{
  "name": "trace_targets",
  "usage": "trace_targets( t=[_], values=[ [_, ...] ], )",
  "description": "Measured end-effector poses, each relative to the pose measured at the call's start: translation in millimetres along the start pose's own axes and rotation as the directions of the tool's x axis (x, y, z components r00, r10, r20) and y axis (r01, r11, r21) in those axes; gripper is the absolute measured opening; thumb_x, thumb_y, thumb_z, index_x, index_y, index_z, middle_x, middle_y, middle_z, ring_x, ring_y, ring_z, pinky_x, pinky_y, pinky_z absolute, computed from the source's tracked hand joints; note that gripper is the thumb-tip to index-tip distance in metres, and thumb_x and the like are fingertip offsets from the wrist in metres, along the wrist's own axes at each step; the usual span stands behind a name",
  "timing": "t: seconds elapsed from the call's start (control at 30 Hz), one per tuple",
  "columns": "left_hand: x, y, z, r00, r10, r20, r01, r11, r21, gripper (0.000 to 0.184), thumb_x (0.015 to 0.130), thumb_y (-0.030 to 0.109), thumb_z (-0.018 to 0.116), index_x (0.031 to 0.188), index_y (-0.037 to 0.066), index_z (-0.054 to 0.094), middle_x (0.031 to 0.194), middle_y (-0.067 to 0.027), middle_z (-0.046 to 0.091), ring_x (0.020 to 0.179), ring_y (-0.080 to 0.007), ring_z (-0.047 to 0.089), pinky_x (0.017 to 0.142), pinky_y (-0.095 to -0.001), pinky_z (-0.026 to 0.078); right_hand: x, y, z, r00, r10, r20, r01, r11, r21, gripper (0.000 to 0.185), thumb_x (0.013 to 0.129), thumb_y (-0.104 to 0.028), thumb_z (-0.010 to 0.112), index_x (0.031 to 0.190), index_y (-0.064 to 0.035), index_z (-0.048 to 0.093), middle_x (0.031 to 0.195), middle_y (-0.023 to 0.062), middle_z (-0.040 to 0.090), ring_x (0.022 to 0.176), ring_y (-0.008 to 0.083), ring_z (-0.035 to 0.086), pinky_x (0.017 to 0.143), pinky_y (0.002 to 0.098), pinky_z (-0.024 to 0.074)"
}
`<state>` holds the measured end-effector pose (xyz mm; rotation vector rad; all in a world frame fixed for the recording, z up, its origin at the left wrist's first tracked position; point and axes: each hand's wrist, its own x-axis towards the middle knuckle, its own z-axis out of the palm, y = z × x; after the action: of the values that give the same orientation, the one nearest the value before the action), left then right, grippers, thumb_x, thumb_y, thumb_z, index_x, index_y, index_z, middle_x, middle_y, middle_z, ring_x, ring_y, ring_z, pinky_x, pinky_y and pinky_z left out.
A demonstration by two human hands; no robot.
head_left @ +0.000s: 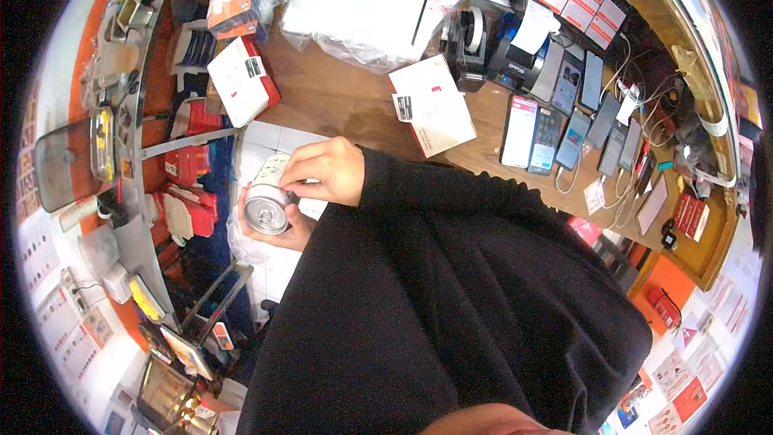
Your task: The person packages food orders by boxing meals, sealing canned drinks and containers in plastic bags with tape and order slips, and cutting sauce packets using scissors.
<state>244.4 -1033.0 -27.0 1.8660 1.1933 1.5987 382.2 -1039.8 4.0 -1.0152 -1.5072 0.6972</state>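
Note:
A drink can with a silver lid and a pale label is held tilted, its lid and pull tab facing the camera. My left hand is wrapped round it from below and behind, partly hidden by the can and my black sleeve. From the other side my right hand reaches over, its fingers bent together and touching the can's side near the rim. The lid's tab lies flat.
A wooden counter carries a white-and-red box, a second box, a plastic-wrapped bundle and several phones with cables. Shelving stands at left, with a metal bar. White floor tiles show below.

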Motion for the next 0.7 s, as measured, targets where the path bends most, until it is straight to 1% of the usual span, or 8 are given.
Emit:
trace_targets(
  t=[0.03,0.23,0.33,0.37,0.43,0.53,0.57,0.7],
  values=[
    [-1.3,0.2,0.7,1.0,0.006,0.003,-0.006,1.0,0.007,0.071,0.071,0.039,0.06,0.118,0.0,0.023,0.114,-0.021,0.036,0.102,-0.0301,0.041,0.085,-0.042,0.036,-1.0,-0.3,0.2,1.0,-0.017,-0.018,0.017,1.0,-0.022,0.013,0.067,-0.008,0.06,0.079,-0.0034,0.06,0.076,0.0064,0.057,0.066,0.0199,0.057,0.058,0.0281,0.0463],
    [-6.3,1.5,4.5,0.999,0.029,0.019,-0.029,0.999,0.035,0.071,0.072,0.04,0.059,0.118,0.001,0.023,0.114,-0.0215,0.036,0.101,-0.0301,0.041,0.085,-0.0421,0.036,-5.2,-8.6,-7.7,0.99,0.134,0.037,-0.134,0.991,-0.013,0.01,0.067,-0.006,0.058,0.074,-0.0025,0.053,0.069,0.0068,0.052,0.061,0.0201,0.055,0.054,0.0284,0.0444],
    [-6.7,5.2,7.2,0.999,0.032,0.02,-0.033,0.998,0.06,0.071,0.072,0.041,0.059,0.119,0.001,0.022,0.114,-0.0218,0.036,0.101,-0.0301,0.042,0.085,-0.0422,0.036,-8.0,-0.9,-12.4,0.99,0.136,0.048,-0.138,0.99,0.04,0.01,0.066,-0.006,0.058,0.071,-0.0029,0.05,0.069,0.0072,0.05,0.059,0.0212,0.054,0.052,0.0292,0.0432],
    [-6.7,8.9,8.7,0.999,0.007,0.039,-0.01,0.996,0.083,0.074,0.071,0.042,0.06,0.118,0.001,0.021,0.112,-0.022,0.037,0.101,-0.0312,0.042,0.085,-0.0425,0.036,-9.1,0.0,-14.9,0.989,0.139,0.049,-0.14,0.99,0.019,0.01,0.066,-0.006,0.057,0.071,-0.003,0.049,0.068,0.0073,0.049,0.058,0.0217,0.053,0.051,0.0295,0.0427],
    [-8.8,4.6,13.5,0.999,0.036,0.038,-0.038,0.998,0.046,0.074,0.069,0.041,0.063,0.116,-0.001,0.024,0.111,-0.0211,0.037,0.102,-0.0305,0.04,0.086,-0.042,0.033,-11.0,1.4,-20.5,0.988,0.143,0.05,-0.142,0.99,-0.024,0.01,0.065,-0.006,0.057,0.069,-0.0031,0.048,0.067,0.0074,0.048,0.057,0.0226,0.051,0.05,0.0301,0.0417],
    [-10.6,2.4,25.0,0.998,0.057,0.031,-0.058,0.998,0.029,0.075,0.067,0.04,0.064,0.115,-0.002,0.026,0.11,-0.0206,0.037,0.103,-0.03,0.04,0.087,-0.0416,0.032,-14.5,10.3,-25.3,0.991,0.133,-0.004,-0.133,0.991,-0.004,0.011,0.063,-0.006,0.056,0.068,-0.0033,0.047,0.065,0.0074,0.046,0.056,0.0235,0.049,0.049,0.031,0.0404],
    [-11.2,4.2,28.7,0.998,0.055,0.032,-0.056,0.998,0.029,0.075,0.067,0.04,0.064,0.115,-0.002,0.026,0.11,-0.0205,0.037,0.103,-0.03,0.04,0.087,-0.0416,0.032,-15.5,13.5,-27.8,0.996,0.091,-0.027,-0.089,0.995,0.042,0.012,0.062,-0.005,0.056,0.067,-0.0035,0.045,0.064,0.0073,0.044,0.055,0.0236,0.049,0.048,0.0315,0.0398],
    [-11.2,15.0,44.3,0.999,0.038,0.036,-0.039,0.998,0.047,0.075,0.067,0.04,0.065,0.115,-0.002,0.026,0.11,-0.0204,0.037,0.103,-0.0297,0.04,0.087,-0.0413,0.032,-23.5,19.8,-40.5,0.996,0.059,-0.073,-0.054,0.996,0.067,0.012,0.061,-0.005,0.054,0.065,-0.0036,0.043,0.064,0.0083,0.043,0.055,0.0252,0.048,0.048,0.0327,0.0388]
  ],
)
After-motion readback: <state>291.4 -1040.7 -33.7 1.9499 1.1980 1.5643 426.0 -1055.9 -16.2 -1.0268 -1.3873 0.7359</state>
